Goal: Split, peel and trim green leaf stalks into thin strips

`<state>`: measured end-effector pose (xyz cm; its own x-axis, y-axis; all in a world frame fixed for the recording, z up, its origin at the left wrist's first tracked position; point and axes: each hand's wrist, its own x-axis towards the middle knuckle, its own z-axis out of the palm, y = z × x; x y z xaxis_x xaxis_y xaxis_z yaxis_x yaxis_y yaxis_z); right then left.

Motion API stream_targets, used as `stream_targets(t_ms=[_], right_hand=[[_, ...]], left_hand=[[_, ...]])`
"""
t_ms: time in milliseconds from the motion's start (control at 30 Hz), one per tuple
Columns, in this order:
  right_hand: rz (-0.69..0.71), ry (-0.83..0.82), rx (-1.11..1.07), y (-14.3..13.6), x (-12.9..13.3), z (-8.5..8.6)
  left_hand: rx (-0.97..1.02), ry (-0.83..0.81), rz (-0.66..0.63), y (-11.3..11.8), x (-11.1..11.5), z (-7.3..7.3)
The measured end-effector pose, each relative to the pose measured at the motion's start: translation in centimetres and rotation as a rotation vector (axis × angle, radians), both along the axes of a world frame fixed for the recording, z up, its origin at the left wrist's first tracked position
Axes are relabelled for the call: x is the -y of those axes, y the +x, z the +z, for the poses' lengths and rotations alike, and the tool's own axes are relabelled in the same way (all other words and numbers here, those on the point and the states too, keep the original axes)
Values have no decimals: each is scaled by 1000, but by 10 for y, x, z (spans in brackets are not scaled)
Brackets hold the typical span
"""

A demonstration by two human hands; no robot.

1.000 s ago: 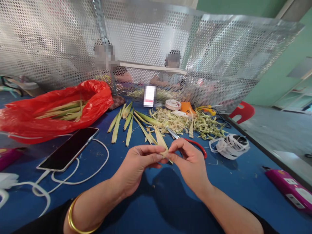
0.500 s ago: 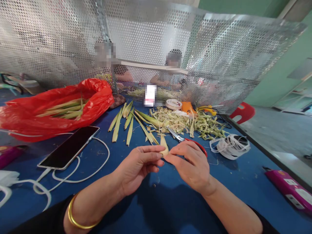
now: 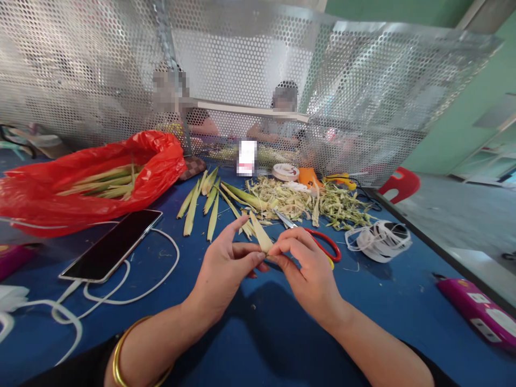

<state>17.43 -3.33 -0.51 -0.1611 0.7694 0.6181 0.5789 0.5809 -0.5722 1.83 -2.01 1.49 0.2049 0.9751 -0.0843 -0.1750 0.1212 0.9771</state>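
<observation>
A pale, pointed husk piece (image 3: 261, 234) stands between my two hands, its tip up and its base pinched. My left hand (image 3: 231, 260) grips the base between thumb and fingers, with the index finger lifted away. My right hand (image 3: 304, 269) pinches the same base from the right. Just behind my right hand lie scissors with red handles (image 3: 328, 244), blades towards the back left. Several green-yellow husk leaves (image 3: 193, 209) are laid out on the blue table (image 3: 253, 344) beyond my left hand. A pile of husk scraps (image 3: 282, 199) spreads farther back.
On the left are a red plastic bag (image 3: 161, 161) holding husk leaves, a phone (image 3: 113, 244) and its white cable (image 3: 175, 263). A white ribbon roll (image 3: 381, 242) and a purple power strip (image 3: 475, 309) sit to the right. A perforated metal screen (image 3: 242, 59) stands behind; people sit beyond it.
The husk piece has tilted leftward and shows more of its face. My left index finger has lifted off it. My right hand has shifted slightly left, showing more of the scissors' handles.
</observation>
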Motion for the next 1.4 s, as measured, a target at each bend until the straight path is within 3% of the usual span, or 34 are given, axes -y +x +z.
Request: stream_targets(t_ms=[233, 433, 800, 933, 1233, 1400], right_hand=[[-21, -60, -95, -2, 1, -1], [-14, -108, -169, -5, 1, -2], [-59, -288, -375, -8, 2, -3], [-64, -191, -314, -7, 1, -2], [-3, 175, 91, 2, 0, 1], [4, 266, 149, 2, -1, 5]], left_hand=[[51, -99, -63, -2, -3, -8], [40, -58, 0, 2, 0, -9], [28, 18, -60, 1, -2, -14], [-9, 12, -51, 0, -2, -11], [41, -196, -126, -4, -7, -9], [60, -202, -135, -6, -7, -9]])
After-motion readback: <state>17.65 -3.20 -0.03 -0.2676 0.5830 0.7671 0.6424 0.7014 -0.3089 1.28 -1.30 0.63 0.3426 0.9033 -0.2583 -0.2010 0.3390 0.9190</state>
